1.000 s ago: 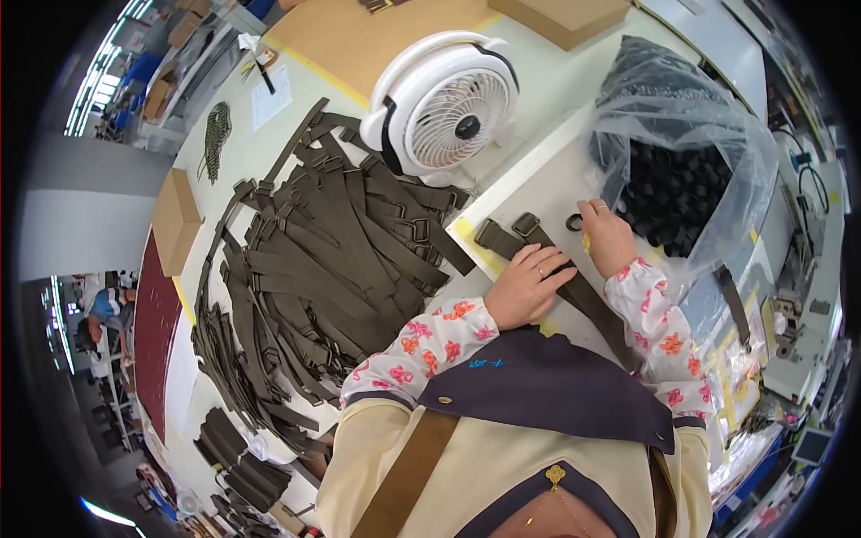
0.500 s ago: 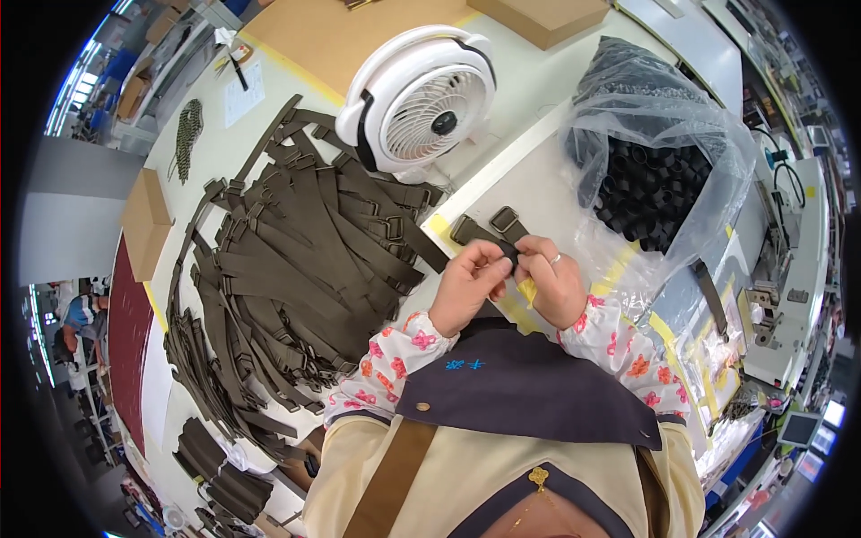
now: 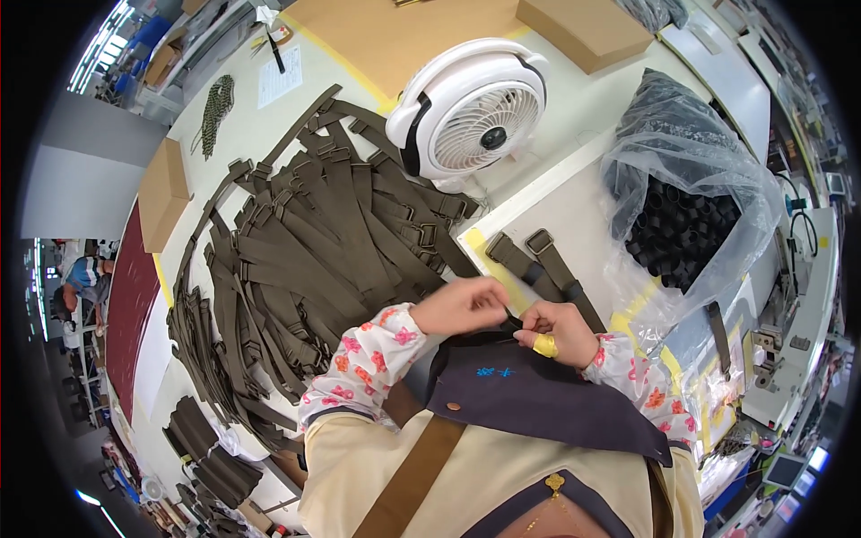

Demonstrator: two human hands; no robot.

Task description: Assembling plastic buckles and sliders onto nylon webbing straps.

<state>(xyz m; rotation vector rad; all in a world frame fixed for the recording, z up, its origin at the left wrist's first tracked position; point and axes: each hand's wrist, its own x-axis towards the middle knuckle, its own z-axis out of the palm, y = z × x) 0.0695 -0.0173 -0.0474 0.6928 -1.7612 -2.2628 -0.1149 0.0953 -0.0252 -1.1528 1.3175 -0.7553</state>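
My right hand [image 3: 558, 330] has a thumb and finger pinched on a small black piece [image 3: 514, 324], just above the dark apron flap. One of its fingers wears a yellow wrap [image 3: 544, 345]. Close on the left of that piece is my left hand [image 3: 462, 306], fingers bent and smeared by motion; whether it touches the piece cannot be made out. Beyond both hands, two olive straps with metal buckles lie on the white board: one strap [image 3: 527, 267] on the left, another strap [image 3: 563, 273] beside it. A dark band is around the left strap.
A large pile of olive buckled straps [image 3: 332, 233] covers the table to my left. Past it stands a white fan [image 3: 475, 121]. At right, a clear plastic bag [image 3: 717, 152] holds many black loops [image 3: 677, 233]. A cardboard box [image 3: 583, 34] sits at the back, a sewing machine [image 3: 789, 332] far right.
Both hands have come away from the straps and closer to my body. The two straps now lie free on the board. The whole view has shifted slightly.
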